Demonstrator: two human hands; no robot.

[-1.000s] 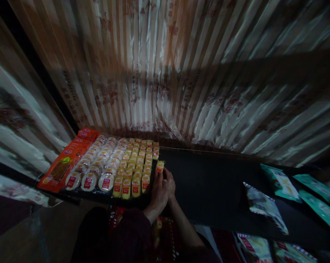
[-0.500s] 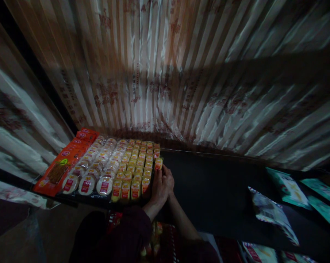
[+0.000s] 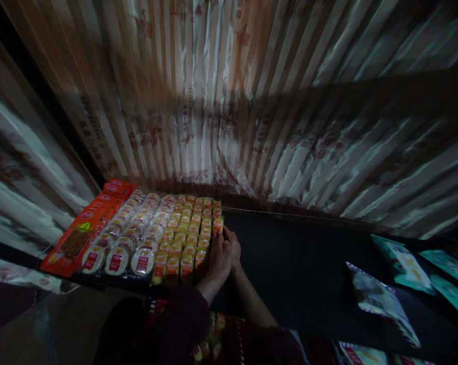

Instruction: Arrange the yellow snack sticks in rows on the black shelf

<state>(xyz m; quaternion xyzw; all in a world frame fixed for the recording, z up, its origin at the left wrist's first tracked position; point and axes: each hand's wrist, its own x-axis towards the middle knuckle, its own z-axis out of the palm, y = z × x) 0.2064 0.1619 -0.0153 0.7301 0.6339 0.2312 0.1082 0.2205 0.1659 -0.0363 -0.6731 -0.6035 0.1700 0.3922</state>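
Both my hands are together at the right end of the rows of yellow wrapped snack cakes. My left hand is closed, its fingertips at the near end of one yellow wrapped snack cake with an orange label. Pressed alongside it, my right hand is closed too, with its fingers at the same cake's right side. Dim light and the overlapping hands hide most of the fingers and anything beneath them. Left of the yellow rows lie columns of round, white wrapped cakes.
Orange snack bags lie at the left end of the black shelf. Toward the right are a silvery bag and green bags. Striped plastic sheeting hangs behind. More packages show below the front edge.
The yellow snack cake at my fingertips has shifted slightly left, closer to the rows, and both hands have moved with it. The view has moved a little.
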